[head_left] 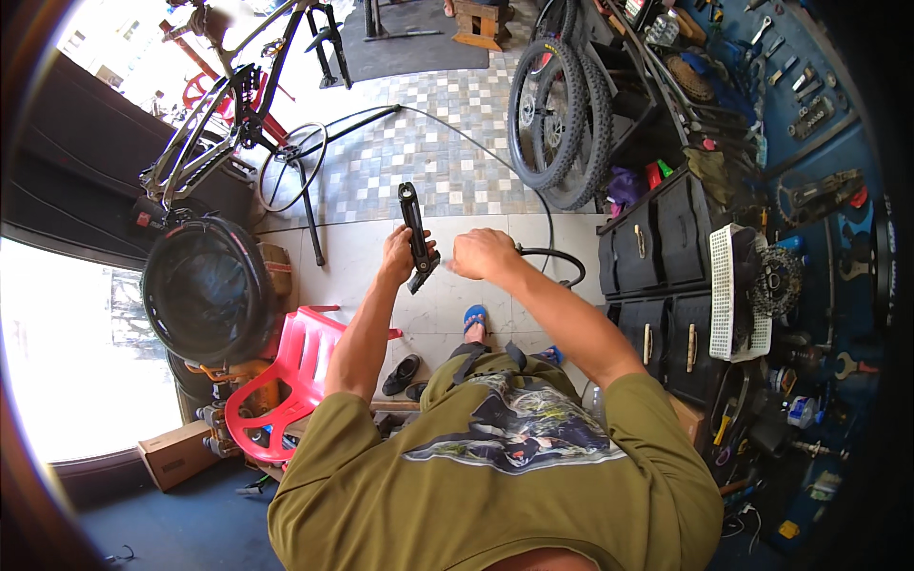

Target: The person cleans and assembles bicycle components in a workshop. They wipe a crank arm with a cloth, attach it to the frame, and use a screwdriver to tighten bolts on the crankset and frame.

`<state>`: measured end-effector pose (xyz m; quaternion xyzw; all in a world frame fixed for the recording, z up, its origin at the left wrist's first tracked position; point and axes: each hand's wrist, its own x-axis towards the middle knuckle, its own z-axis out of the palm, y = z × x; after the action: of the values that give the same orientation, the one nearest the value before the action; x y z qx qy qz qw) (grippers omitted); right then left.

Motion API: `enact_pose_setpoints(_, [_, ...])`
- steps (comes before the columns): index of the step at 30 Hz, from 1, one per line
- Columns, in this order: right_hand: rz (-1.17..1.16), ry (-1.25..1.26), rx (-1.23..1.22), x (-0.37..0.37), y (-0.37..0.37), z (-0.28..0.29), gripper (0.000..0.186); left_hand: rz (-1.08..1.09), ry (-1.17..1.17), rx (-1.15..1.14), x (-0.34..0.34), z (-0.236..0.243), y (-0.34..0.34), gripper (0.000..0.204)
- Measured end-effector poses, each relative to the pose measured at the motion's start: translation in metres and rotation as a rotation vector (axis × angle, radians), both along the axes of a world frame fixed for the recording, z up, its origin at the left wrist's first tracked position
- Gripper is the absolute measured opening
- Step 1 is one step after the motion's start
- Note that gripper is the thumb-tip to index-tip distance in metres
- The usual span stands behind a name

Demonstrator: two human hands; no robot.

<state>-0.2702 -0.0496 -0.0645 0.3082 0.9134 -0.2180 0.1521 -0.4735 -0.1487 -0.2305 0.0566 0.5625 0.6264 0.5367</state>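
My left hand [398, 255] is closed around a long black metal bike part [415, 221], held upright and slightly tilted in front of me. It has round holes and looks like a suspension linkage; my fingers cover part of its middle. Just to its right, my right hand [483, 254] is curled into a fist, apart from the part. A black hose [566, 262] with a green fitting emerges behind that fist and loops down to the right. Whatever sits at the hose's end is hidden inside my fingers.
A bike frame [205, 124] hangs on a repair stand at the upper left, above a black wheel [205, 290]. A pink plastic chair [290, 376] stands left of me. Bike wheels [547, 114], black drawers [657, 238], a white basket [738, 290] and a blue tool wall [819, 114] line the right.
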Motion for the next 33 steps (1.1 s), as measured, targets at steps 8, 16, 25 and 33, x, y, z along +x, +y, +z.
enact_pose_setpoints(8, [-0.031, 0.055, 0.097, -0.006, 0.008, -0.009, 0.037, -0.102, -0.013, -0.039, 0.023, 0.025, 0.011, 0.038])
enact_pose_setpoints(16, [-0.087, 0.084, 0.055, -0.004, 0.032, 0.005, 0.037, -0.156, -0.051, -0.111, 0.016, 0.011, 0.016, 0.037])
enact_pose_setpoints(25, [-0.19, 0.065, -0.024, -0.018, 0.043, 0.017, 0.04, -0.393, -0.182, -0.267, -0.005, 0.027, 0.034, 0.099])
enact_pose_setpoints(33, [-0.281, 0.139, 0.046, -0.017, 0.073, 0.005, 0.039, -0.626, -0.282, 0.024, -0.017, 0.015, 0.05, 0.102])
